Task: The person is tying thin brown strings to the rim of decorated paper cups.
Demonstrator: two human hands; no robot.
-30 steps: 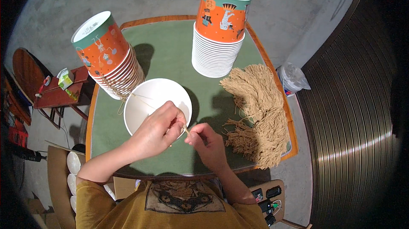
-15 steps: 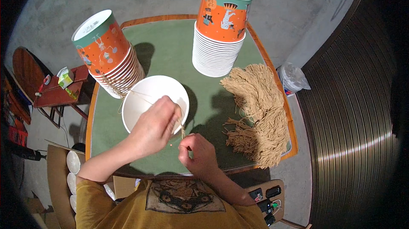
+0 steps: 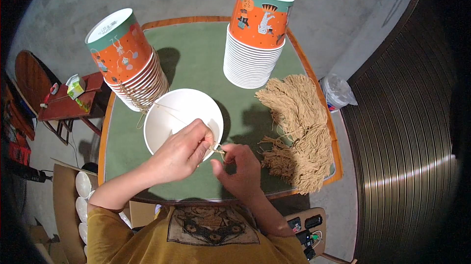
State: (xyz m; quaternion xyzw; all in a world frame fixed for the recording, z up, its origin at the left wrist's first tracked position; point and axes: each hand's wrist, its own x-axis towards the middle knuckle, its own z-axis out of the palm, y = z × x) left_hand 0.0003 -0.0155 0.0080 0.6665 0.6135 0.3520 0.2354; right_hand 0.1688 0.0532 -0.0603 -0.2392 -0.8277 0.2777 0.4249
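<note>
In front of me a white paper bucket [image 3: 162,121] stands with its mouth up. My left hand [image 3: 184,148] is closed over its near right rim, pinching a thin tan cord [image 3: 218,151]. A strand of the cord runs back across the bucket's mouth toward the left stack. My right hand [image 3: 240,168] is just right of the rim, fingers curled at the cord with the thumb apart from the index finger. The cord's exact path between the fingers is too small to make out. A heap of tan cords [image 3: 299,131] lies to the right.
An inverted stack of orange and green paper buckets [image 3: 122,53], with cords draped over its rims, stands at the left. A second inverted stack [image 3: 257,33] stands at the back. The green table [image 3: 196,48] has a wooden edge. A box of white buckets [image 3: 68,200] is at lower left.
Both hands have shifted slightly right; the right hand has also risen, its thumb now apart from the index finger. The cord between them has swung from hanging down to pointing right.
</note>
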